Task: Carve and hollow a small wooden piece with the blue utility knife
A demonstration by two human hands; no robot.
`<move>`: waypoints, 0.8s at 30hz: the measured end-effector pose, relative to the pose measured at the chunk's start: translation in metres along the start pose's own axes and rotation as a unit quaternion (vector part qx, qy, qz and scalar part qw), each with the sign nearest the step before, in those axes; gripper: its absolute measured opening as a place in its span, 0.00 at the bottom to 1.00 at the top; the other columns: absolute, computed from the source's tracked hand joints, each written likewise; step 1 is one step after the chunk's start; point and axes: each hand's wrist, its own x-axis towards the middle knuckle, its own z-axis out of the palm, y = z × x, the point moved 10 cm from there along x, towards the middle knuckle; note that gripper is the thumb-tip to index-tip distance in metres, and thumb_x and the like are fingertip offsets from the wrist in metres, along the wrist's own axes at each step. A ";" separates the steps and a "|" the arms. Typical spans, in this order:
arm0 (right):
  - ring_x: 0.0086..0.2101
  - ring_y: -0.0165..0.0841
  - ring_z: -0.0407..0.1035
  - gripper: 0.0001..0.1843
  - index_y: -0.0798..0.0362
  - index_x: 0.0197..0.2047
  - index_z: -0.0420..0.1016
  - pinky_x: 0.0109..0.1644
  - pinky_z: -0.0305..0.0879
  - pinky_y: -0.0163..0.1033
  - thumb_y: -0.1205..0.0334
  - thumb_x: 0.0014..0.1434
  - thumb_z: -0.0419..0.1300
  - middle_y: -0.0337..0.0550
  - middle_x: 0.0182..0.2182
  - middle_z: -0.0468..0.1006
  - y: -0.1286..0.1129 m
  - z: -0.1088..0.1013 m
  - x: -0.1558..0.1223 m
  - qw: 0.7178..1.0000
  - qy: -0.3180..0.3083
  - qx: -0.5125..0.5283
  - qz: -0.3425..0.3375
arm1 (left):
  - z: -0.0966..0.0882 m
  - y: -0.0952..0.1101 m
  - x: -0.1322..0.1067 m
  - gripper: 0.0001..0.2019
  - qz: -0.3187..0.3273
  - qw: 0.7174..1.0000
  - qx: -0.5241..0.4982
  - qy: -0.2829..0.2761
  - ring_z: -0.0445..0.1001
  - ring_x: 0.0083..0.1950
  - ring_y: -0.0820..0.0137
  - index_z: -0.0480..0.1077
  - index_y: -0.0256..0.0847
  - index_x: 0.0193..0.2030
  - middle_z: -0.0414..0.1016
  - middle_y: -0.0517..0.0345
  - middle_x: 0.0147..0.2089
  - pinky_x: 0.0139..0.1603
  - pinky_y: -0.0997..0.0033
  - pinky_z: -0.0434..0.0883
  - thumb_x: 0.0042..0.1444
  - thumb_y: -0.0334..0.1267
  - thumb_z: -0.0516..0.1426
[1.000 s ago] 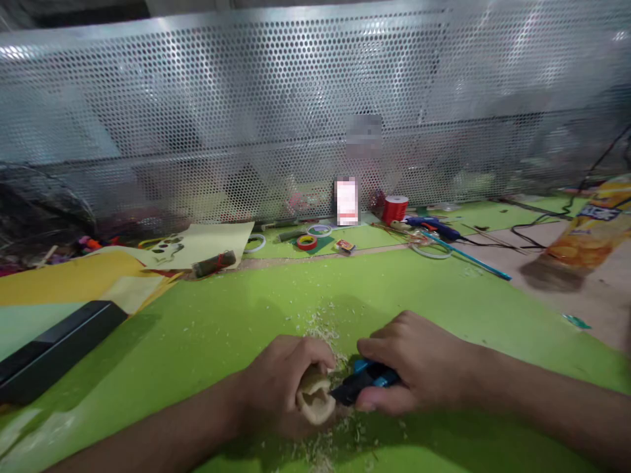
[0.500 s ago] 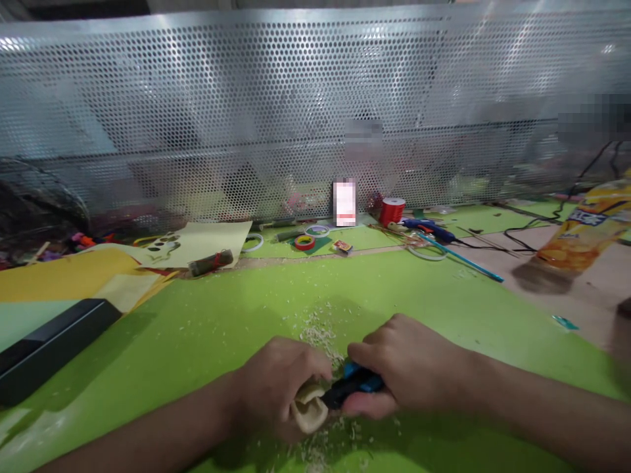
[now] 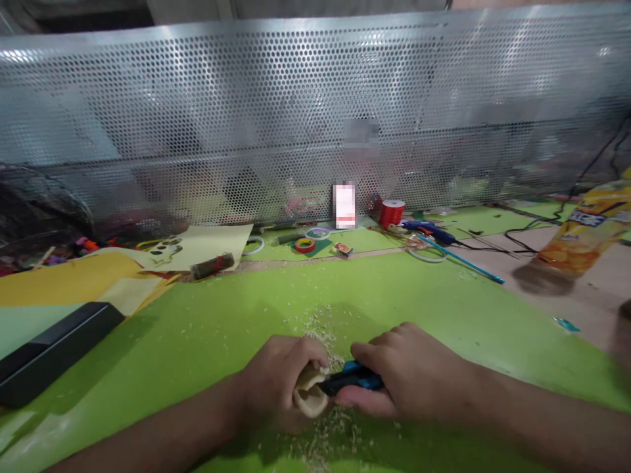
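Note:
My left hand (image 3: 280, 374) is closed around a pale, hollowed wooden piece (image 3: 313, 402), its opening turned toward me and to the right. In my right hand (image 3: 404, 368) is a blue-and-black utility knife (image 3: 352, 377), gripped with the thumb along its near side. The knife's black front end reaches the rim of the hollow; I cannot make out the blade. Pale wood shavings (image 3: 320, 328) lie scattered beneath and beyond both hands on the green tabletop (image 3: 221, 315).
A perforated metal screen (image 3: 296, 98) spans the back. Before it stand a lit phone (image 3: 344, 207), a red spool (image 3: 392, 213), tape rolls (image 3: 305, 245) and a blue glue gun (image 3: 428, 230) with its cord. At left lies a black box (image 3: 64, 348); at right stands a drink bottle (image 3: 582, 230).
My right hand and the knife have shifted slightly, the knife lying flatter against the hollow. The wooden piece has tipped and risen a little. The view has moved slightly.

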 end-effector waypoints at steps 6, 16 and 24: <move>0.19 0.28 0.59 0.34 0.52 0.29 0.70 0.24 0.42 0.36 0.29 0.60 0.46 0.41 0.21 0.74 -0.002 -0.003 0.001 0.993 0.016 0.056 -0.105 | 0.000 0.007 0.002 0.15 0.030 0.999 -0.028 0.012 0.64 0.20 0.78 0.57 0.42 0.43 0.69 0.66 0.26 0.21 0.79 0.57 0.56 0.39 0.60; 0.19 0.28 0.59 0.34 0.53 0.29 0.71 0.24 0.42 0.36 0.30 0.60 0.46 0.41 0.21 0.73 -0.002 -0.010 0.000 0.992 0.022 0.042 -0.120 | 0.002 0.002 0.002 0.16 0.020 0.998 -0.055 -0.009 0.64 0.19 0.77 0.57 0.43 0.45 0.67 0.66 0.25 0.21 0.78 0.57 0.57 0.42 0.60; 0.19 0.28 0.62 0.33 0.53 0.30 0.72 0.24 0.44 0.36 0.31 0.60 0.47 0.41 0.21 0.74 -0.005 -0.003 0.002 0.992 0.011 0.030 -0.122 | 0.001 0.006 0.002 0.15 0.025 0.999 -0.032 -0.006 0.66 0.21 0.76 0.58 0.43 0.44 0.71 0.64 0.27 0.22 0.77 0.59 0.56 0.41 0.60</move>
